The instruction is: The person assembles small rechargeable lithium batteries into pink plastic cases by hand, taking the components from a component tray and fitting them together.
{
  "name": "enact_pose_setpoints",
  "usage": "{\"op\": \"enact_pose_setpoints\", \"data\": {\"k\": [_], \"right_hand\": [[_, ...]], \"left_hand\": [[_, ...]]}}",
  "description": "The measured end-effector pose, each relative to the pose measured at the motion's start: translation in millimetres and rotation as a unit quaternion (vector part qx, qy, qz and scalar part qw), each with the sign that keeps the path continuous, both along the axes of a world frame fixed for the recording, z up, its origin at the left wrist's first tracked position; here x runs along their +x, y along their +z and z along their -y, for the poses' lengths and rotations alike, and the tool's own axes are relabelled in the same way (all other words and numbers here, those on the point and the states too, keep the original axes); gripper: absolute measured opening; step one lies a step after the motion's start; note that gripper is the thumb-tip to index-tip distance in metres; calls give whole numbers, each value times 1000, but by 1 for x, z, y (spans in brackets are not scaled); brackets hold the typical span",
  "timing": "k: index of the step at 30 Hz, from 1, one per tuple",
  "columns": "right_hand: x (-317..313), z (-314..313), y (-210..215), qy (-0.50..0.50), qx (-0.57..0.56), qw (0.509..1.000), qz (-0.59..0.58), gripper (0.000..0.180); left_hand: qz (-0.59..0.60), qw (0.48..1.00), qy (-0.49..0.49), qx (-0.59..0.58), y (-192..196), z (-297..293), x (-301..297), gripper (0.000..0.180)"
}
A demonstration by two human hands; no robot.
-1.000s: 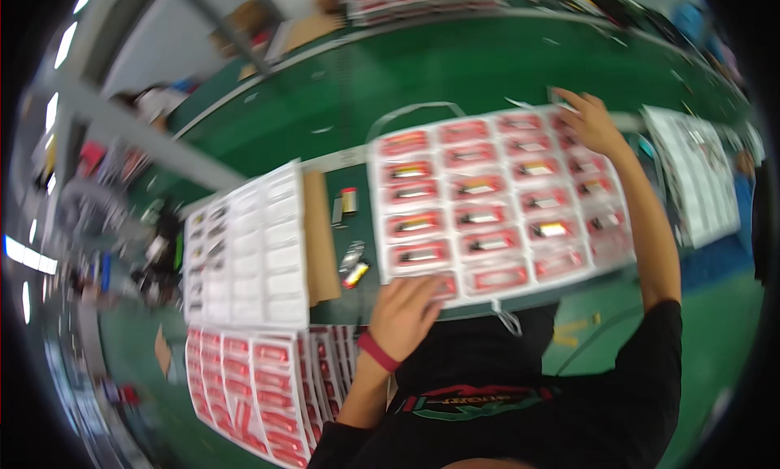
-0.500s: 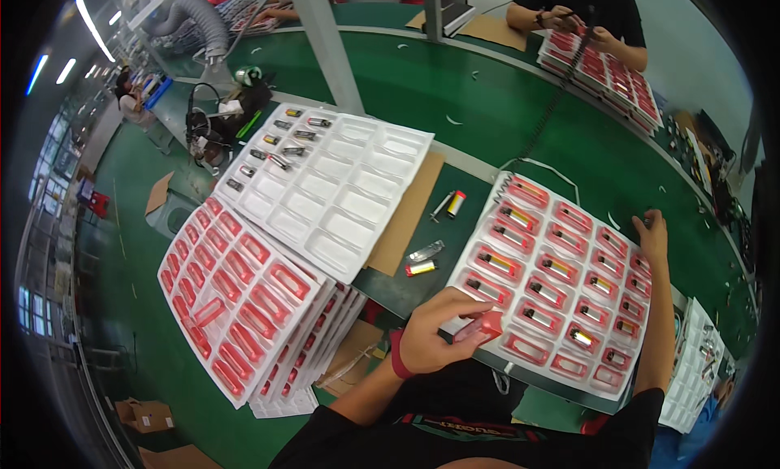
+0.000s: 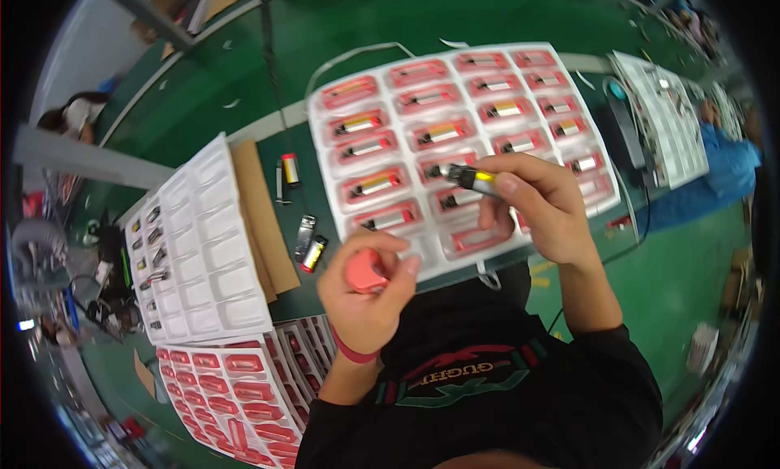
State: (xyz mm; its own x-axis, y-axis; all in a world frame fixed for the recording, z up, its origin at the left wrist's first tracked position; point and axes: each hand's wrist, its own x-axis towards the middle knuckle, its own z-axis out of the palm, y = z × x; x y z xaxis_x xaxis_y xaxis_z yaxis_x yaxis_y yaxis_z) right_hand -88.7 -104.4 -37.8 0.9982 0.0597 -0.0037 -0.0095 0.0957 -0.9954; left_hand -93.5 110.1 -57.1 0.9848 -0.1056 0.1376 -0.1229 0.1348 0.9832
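My left hand (image 3: 361,294) is closed around a translucent red plastic casing (image 3: 365,271) at the near left corner of a white tray (image 3: 404,165). Over the middle of that tray, my right hand (image 3: 543,209) pinches a small battery assembly (image 3: 478,181) with a black end and a yellow wrap, its black end pointing left. The tray's compartments hold red casings, most with a battery assembly lying inside. Just below my right hand, one red casing (image 3: 479,240) lies in its compartment with no battery visible in it. My fingers hide part of the near row.
On the green table left of the tray lie loose batteries (image 3: 290,168) and a clear-grey part (image 3: 305,236). Farther left are a partly filled white tray (image 3: 213,245) on cardboard (image 3: 262,217) and stacked trays of red casings (image 3: 215,384). At right are a black box-shaped device (image 3: 624,132) and another tray (image 3: 662,103).
My view has swung to the right. My right hand has come from the tray's far right edge to above its middle, now holding a battery assembly. The left hand still holds the red casing.
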Motion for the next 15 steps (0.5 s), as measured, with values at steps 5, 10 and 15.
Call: {"op": "enact_pose_setpoints", "data": {"k": [5,10,15], "right_hand": [[-24,-6,-3,-19,9,999,-26,28],[-27,-13,-4,6,35,997,-74,29],[-37,-16,-17,-17,43,995,-93,33]], "left_hand": [[142,984,5,104,6,19,17,25],[270,933,-45,234,12,9,16,31],[406,853,-42,326,6,-2,18,26]]}}
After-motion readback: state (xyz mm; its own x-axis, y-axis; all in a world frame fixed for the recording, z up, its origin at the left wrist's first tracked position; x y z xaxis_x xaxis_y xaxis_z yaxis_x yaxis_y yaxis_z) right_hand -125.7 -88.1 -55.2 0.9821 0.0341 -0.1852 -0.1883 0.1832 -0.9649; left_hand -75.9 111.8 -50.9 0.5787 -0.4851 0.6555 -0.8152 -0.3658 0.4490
